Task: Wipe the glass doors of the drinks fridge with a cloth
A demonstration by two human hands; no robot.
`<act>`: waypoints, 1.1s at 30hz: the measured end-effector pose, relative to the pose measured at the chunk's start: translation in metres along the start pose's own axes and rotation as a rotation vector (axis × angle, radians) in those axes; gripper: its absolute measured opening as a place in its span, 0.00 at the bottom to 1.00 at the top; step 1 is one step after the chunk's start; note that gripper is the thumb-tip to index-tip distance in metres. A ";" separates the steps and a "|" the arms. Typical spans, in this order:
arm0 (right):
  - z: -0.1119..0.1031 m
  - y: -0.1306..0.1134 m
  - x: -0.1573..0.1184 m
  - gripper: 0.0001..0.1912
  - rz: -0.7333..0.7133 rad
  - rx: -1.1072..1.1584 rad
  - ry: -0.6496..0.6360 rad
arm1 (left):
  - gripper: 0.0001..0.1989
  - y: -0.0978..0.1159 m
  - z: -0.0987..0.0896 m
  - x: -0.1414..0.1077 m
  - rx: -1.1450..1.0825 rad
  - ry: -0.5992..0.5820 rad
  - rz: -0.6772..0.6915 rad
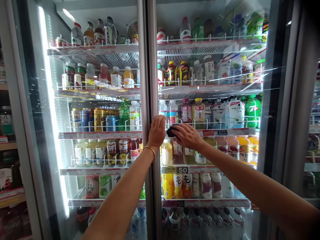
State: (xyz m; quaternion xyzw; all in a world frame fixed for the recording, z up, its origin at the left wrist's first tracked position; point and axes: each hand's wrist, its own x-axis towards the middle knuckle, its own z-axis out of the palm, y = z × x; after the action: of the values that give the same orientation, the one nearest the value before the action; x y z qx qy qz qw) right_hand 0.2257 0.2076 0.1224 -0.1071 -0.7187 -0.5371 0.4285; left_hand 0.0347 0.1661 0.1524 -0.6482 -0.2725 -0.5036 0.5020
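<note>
My left hand (157, 130), with a gold bangle (150, 152) on its wrist, has its fingers closed around the edge of the metal door frame (151, 73) in the middle of a drinks fridge. Just right of it, my right hand (189, 136) presses a small dark cloth (171, 131) to the right glass door (212, 93). The fingers of that hand lie bent over the cloth and partly hide it. Behind the glass, near both hands, stand bottles with blue and pink labels (173, 111).
White wire shelves with red price strips (100, 135) carry rows of bottles and cans behind both doors. A bright light tube (48, 83) runs down the left inside. More shelves with bottles (7, 176) stand at the far left. Light streaks reflect in the glass.
</note>
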 end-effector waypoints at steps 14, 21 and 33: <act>0.028 -0.022 0.046 0.20 0.284 -0.027 0.138 | 0.13 0.001 0.000 0.000 0.008 0.040 -0.033; -0.007 0.028 0.005 0.21 0.116 0.037 -0.026 | 0.14 0.000 0.001 0.002 0.009 -0.005 0.013; 0.025 -0.010 0.046 0.21 0.359 -0.051 0.152 | 0.15 0.002 0.000 0.004 0.066 -0.060 0.008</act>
State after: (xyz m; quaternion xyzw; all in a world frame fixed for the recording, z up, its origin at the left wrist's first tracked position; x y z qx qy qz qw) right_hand 0.1794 0.2110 0.1478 -0.2036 -0.6396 -0.4768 0.5676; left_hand 0.0375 0.1654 0.1551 -0.6471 -0.3013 -0.4727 0.5167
